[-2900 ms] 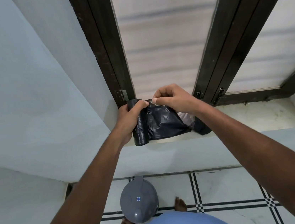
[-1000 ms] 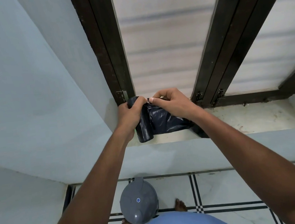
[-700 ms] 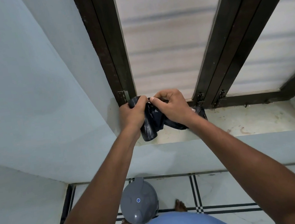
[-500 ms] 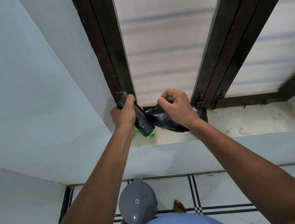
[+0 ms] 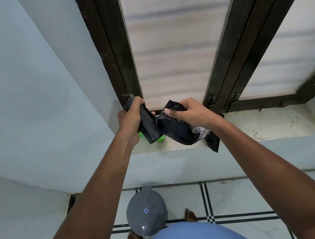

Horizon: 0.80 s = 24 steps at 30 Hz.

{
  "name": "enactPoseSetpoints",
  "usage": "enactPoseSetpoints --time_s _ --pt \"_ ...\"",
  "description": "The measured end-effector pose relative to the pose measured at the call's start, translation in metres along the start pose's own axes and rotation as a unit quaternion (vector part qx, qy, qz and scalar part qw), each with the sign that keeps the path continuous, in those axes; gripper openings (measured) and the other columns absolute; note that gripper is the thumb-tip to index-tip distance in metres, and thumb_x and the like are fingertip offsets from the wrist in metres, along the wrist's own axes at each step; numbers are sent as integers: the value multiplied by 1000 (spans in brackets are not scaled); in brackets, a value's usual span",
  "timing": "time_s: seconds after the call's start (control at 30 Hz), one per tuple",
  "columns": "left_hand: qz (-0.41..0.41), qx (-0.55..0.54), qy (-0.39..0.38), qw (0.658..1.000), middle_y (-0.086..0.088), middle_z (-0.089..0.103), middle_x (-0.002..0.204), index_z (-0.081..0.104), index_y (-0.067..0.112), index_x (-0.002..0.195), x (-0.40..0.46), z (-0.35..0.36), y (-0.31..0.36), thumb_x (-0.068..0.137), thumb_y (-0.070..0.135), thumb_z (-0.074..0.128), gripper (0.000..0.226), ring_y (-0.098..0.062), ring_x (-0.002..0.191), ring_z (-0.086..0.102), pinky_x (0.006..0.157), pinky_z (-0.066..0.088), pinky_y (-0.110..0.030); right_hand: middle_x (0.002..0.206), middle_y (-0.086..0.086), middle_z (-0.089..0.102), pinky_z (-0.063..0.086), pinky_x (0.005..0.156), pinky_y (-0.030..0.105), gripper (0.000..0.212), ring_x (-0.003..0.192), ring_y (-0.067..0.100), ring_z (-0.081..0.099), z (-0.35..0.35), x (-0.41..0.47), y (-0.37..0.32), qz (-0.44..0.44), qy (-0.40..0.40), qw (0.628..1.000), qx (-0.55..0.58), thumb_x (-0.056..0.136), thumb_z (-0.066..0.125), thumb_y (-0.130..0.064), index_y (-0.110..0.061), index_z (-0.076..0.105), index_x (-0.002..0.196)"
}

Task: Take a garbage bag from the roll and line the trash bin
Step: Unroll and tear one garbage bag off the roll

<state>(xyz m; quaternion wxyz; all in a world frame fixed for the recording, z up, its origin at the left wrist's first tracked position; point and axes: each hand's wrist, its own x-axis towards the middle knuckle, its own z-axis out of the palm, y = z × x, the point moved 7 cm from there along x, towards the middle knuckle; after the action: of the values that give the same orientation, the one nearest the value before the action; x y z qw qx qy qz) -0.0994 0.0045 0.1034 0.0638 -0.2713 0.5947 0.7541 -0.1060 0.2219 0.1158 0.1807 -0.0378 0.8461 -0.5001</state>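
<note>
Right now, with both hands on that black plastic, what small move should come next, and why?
Probably pull the right hand away from the roll held in the left hand: the black bag looks joined to the roll, and the bin sits closed below.

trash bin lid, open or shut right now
Shut. The grey domed lid covers the whole top of the trash bin on the floor; no opening or liner shows. Both hands are up at the sill with the garbage bag.
</note>
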Motion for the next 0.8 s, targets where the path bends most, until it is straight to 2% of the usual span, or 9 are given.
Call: enactPoseSetpoints --time_s 0.07,0.17,0.23,0.37,0.43,0.5,0.63,0.73,0.8 --pt "3 -18 -10 1000 -10 75 79 62 0 133 1 2 1 77 35 82 70 -30 73 79 77 69 -50 70 -8 69 45 63 25 40 63 8 60 3 0 -2 -11 10 1000 18 106 71 -52 -18 74 87" --pt "5 -38 -23 999 -5 70 68 67 6 109 3 6 0 84 27 78 35 -27 65 72 76 63 -43 64 -11 67 44 56 19 37 55 4 58 5 1 -6 -21 42 997 55 112 66 -41 -19 68 82" --pt "5 -56 -30 998 -3 68 67 66 8 99 4 9 0 85 25 78 24 -25 63 68 79 60 -43 59 -12 67 46 54 19 36 50 4 60 6 2 -6 -18 62 994 88 113 65 -34 -18 66 81" --pt "-1 -66 -16 998 -4 68 72 66 9 109 8 9 -3 83 27 80 35 -25 66 70 73 63 -42 63 2 64 44 48 22 37 48 12 54 14 3 -6 -4 75 985 154 114 64 -33 -18 68 80" --pt "-12 -74 -15 997 -5 68 73 65 9 110 9 8 -5 81 29 80 38 -25 65 70 68 64 -39 60 -3 61 42 48 20 38 47 8 51 15 5 -4 2 88 983 159 114 64 -31 -18 66 78" --pt "-22 -84 -23 996 -4 68 70 64 10 107 9 8 -8 82 28 79 34 -23 60 69 64 62 -35 58 -9 58 41 49 19 39 46 5 49 13 9 0 5 107 982 155 114 65 -30 -17 65 77" --pt "-32 -78 -33 996 -3 66 70 65 11 101 9 10 -11 81 31 79 32 -21 60 67 61 59 -32 61 -7 57 43 57 23 43 54 8 49 14 18 7 11 121 984 131 112 67 -33 -17 62 72" --pt "-37 -75 -42 996 -3 66 70 66 13 90 11 11 -11 80 30 79 24 -21 60 64 62 57 -31 67 -3 58 42 63 28 45 62 12 49 16 22 6 13 130 984 119 112 67 -33 -2 66 78" --pt "-39 -85 -57 994 -4 65 71 66 13 86 11 12 -10 79 28 79 21 -21 60 62 63 56 -31 64 -5 57 41 62 29 44 60 11 48 17 24 9 9 134 984 118 112 67 -31 -6 64 75"
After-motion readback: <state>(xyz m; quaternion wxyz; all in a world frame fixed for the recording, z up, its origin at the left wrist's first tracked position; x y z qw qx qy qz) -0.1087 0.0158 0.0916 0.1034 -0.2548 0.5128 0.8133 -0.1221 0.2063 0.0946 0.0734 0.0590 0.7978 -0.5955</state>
